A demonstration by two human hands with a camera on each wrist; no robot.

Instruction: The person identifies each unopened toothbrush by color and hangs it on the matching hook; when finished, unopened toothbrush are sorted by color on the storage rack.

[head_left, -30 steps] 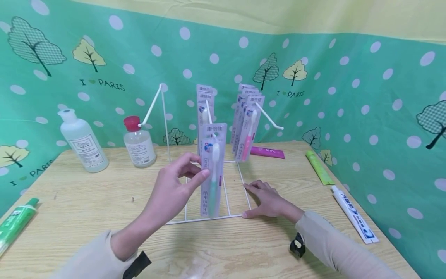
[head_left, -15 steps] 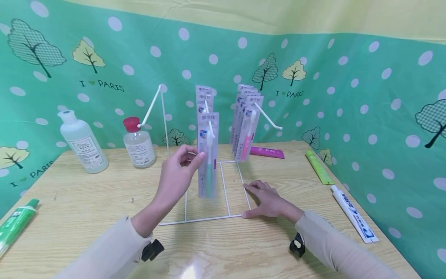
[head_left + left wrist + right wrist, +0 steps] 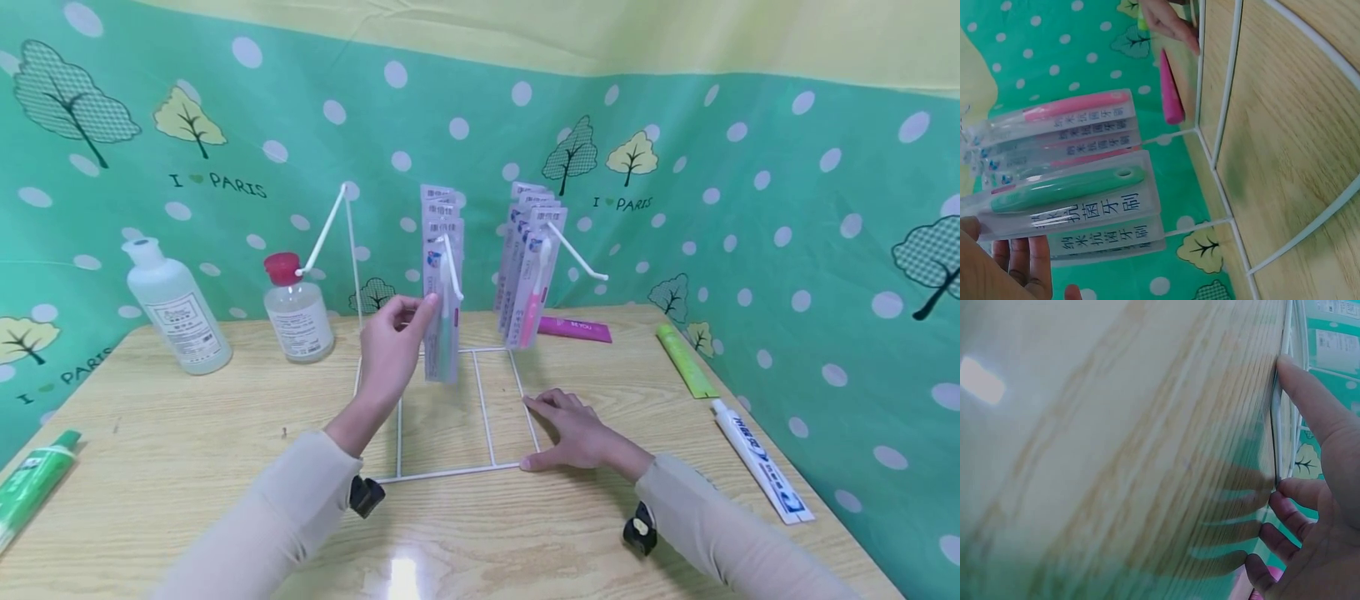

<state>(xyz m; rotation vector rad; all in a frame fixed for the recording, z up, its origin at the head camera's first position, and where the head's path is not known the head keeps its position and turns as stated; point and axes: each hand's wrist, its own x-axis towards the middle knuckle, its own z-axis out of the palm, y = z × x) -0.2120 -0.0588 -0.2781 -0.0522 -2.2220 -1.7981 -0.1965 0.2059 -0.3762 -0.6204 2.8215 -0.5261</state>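
In the head view my left hand (image 3: 395,337) pinches the edge of a packaged toothbrush (image 3: 444,325) with a green handle. The white middle hook (image 3: 455,275) passes through the top of its card, in front of other packs (image 3: 438,193). The left wrist view shows the green toothbrush pack (image 3: 1085,194) between thumb and fingers, close before the pack behind (image 3: 1116,240). My right hand (image 3: 573,429) touches the right front corner of the white wire rack (image 3: 489,417), thumb and index finger spread. Its thumb and index finger meet the wire (image 3: 1277,425) in the right wrist view.
More toothbrush packs (image 3: 534,279) hang on the right hook (image 3: 581,252); the left hook (image 3: 324,229) is bare. Two bottles (image 3: 178,308) (image 3: 298,321) stand back left. Around the table lie a green tube (image 3: 36,479), magenta tube (image 3: 576,328), lime tube (image 3: 686,360) and white tube (image 3: 761,462).
My left hand has moved away from me and upward, sliding the green toothbrush pack back along the middle hook towards the others. My right hand has stayed on the rack corner.
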